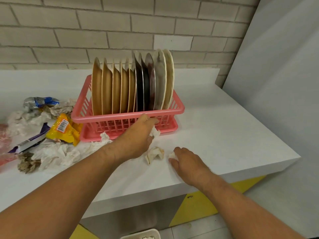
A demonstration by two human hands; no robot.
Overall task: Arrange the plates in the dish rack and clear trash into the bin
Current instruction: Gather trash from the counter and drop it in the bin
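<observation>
Head view: the left hand (138,135) curls its fingers round a white tissue wad (154,132) right against the front wall of the pink dish rack (127,116), which sits toward the back of the counter (224,135). The right hand (186,161), nearer the front edge, has its fingers bent over a smaller scrap (172,154). A stained tissue (154,154) lies loose between the hands. The plates (131,87) all stand on edge in the rack, so a knock from the left hand could rattle or tip them. The pinched scraps are light and could slip out on the way to the bin (146,234), barely visible below the front edge. The trash pile (48,135) waits at the left edge; a sweeping forearm could scatter it
</observation>
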